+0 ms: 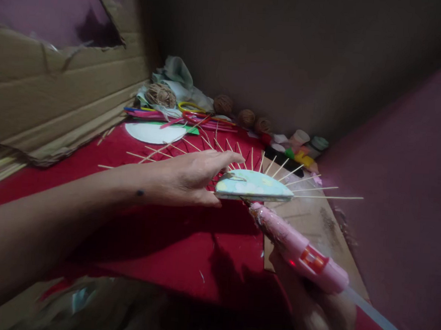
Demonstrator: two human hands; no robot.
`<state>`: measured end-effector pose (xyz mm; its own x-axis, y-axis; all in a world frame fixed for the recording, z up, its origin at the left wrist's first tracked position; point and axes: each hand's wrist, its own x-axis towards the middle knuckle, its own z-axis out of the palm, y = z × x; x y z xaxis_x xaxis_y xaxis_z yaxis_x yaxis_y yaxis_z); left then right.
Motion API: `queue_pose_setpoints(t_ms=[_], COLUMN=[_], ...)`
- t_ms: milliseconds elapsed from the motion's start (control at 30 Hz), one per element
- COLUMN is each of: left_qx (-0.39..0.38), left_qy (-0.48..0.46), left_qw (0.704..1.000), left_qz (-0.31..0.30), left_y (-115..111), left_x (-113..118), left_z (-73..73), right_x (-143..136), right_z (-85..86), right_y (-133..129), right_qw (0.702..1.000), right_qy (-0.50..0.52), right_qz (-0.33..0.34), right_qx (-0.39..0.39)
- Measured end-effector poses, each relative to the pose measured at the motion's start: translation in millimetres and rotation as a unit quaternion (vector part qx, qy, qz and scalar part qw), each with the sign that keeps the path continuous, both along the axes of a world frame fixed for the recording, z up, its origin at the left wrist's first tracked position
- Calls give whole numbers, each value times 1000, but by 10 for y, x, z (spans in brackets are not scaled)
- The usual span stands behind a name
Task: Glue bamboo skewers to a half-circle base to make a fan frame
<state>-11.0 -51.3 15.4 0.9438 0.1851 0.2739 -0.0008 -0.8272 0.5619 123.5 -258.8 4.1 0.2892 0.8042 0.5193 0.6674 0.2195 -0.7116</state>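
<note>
My left hand (195, 178) grips the left end of a light blue, patterned half-round piece (254, 183), thumb below its straight edge and fingers above. Thin wooden sticks (312, 181) fan out from the curved edge of this piece, some passing behind my left hand. My right hand (315, 300) is closed around a pink glue gun (297, 247) whose red light glows. The gun's dark nozzle is at the straight lower edge of the half-round piece; whether it touches is hard to tell. A translucent glue stick (382, 322) sticks out of the gun's rear.
Below lies a red cloth (186, 242) with a brown board (309, 230) at right. At the back are a white half disc (153, 132), twine balls (161, 95), coloured strips and small containers (300, 136). Cardboard (68, 91) stands at left, a purple wall at right.
</note>
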Motion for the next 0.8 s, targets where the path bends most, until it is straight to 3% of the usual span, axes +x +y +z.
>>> queue_pose_setpoints(t_ms=[467, 800], left_qx=[12, 13], left_qy=[-1, 3], left_qw=[1000, 1000], left_qz=[-11, -8], left_y=[-13, 2], left_x=[-1, -7], left_z=[16, -14], right_x=[-70, 4], right_z=[-68, -125], right_y=[-3, -7], right_qw=[999, 1000], right_qy=[3, -23], right_qz=[1, -7], right_qx=[-38, -20])
